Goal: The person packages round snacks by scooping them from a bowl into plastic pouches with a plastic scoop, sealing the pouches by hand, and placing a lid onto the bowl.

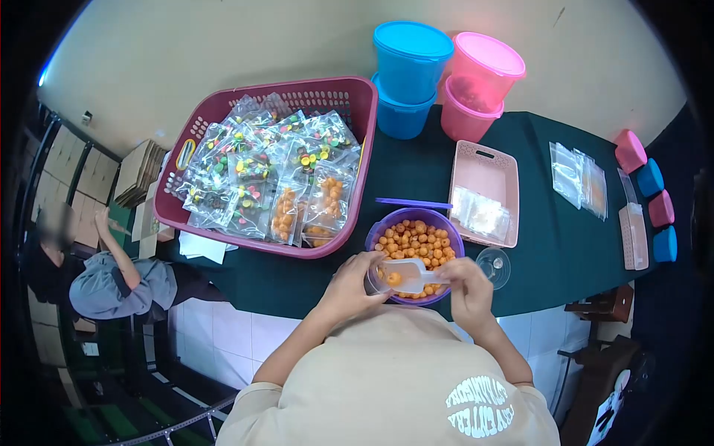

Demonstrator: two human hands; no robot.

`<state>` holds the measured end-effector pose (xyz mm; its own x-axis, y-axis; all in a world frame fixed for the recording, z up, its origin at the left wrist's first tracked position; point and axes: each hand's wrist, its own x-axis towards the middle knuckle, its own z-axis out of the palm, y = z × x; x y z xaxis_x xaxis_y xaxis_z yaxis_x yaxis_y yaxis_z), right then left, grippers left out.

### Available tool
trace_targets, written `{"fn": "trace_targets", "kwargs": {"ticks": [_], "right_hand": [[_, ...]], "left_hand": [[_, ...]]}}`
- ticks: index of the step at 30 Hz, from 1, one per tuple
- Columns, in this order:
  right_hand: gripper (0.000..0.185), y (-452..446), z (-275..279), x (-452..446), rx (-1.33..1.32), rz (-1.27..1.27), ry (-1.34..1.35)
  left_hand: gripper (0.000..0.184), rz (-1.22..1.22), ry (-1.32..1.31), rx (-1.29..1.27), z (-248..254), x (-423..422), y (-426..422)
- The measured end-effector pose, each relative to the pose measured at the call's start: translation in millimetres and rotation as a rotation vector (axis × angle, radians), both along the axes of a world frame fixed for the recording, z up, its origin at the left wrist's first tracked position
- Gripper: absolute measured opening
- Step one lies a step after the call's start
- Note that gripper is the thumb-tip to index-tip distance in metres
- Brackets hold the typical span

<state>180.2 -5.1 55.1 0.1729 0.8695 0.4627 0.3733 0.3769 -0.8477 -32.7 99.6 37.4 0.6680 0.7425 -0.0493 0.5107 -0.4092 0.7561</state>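
Note:
My left hand [352, 287] is closed around a small clear cup [375, 278] at the near left rim of a purple tub [372, 232]. Round orange snack balls [418, 239] fill much of the tub. In my right hand [470, 288] is the handle of a translucent white scoop [410, 273], tilted toward the cup's mouth. An orange ball lies at the scoop's front end; whether it is in the scoop or the cup, I cannot tell. To the right of the tub, close to my right hand, stands a clear round container [497, 268].
A large maroon basket [370, 141] holds many filled clear packets. Blue tubs [405, 115] and pink tubs [468, 123] are stacked behind. A pale pink tray [506, 160] holds clear bags; plastic bags [579, 180] lie farther right. Another person [119, 286] is at the left.

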Motion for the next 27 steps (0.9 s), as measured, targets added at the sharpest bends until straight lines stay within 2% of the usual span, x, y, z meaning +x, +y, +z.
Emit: {"fn": "trace_targets", "kwargs": {"ticks": [1, 5, 11, 18, 20, 22, 24, 27], "right_hand": [[0.024, 1, 6, -2, -0.057, -0.041, 0.111], [0.014, 1, 6, 1, -0.099, -0.120, 0.197], [0.017, -6, 5, 4, -0.005, -0.148, 0.135], [0.017, -14, 7, 40, 0.024, -0.174, 0.202], [0.018, -15, 7, 50, -0.053, -0.219, 0.005], [0.021, -12, -5, 56, -0.121, -0.206, -0.057], [0.022, -6, -20, 58, -0.183, -0.121, -0.287], [0.022, -4, -41, 51, -0.153, 0.063, -0.412]], "left_hand": [[0.069, -0.006, -0.011, -0.001, -1, 1, 2], [0.069, -0.036, -0.057, -0.007, -7, 6, 4], [0.068, -0.018, -0.001, -0.030, -4, 12, 5], [0.067, 0.072, -0.047, 0.023, -11, 16, -9], [0.067, 0.110, -0.068, 0.036, -12, 17, -15], [0.066, 0.155, -0.071, 0.061, -11, 17, -22], [0.065, 0.202, -0.079, 0.062, -17, 17, -30], [0.065, 0.289, -0.071, 0.059, -15, 19, -43]]}}
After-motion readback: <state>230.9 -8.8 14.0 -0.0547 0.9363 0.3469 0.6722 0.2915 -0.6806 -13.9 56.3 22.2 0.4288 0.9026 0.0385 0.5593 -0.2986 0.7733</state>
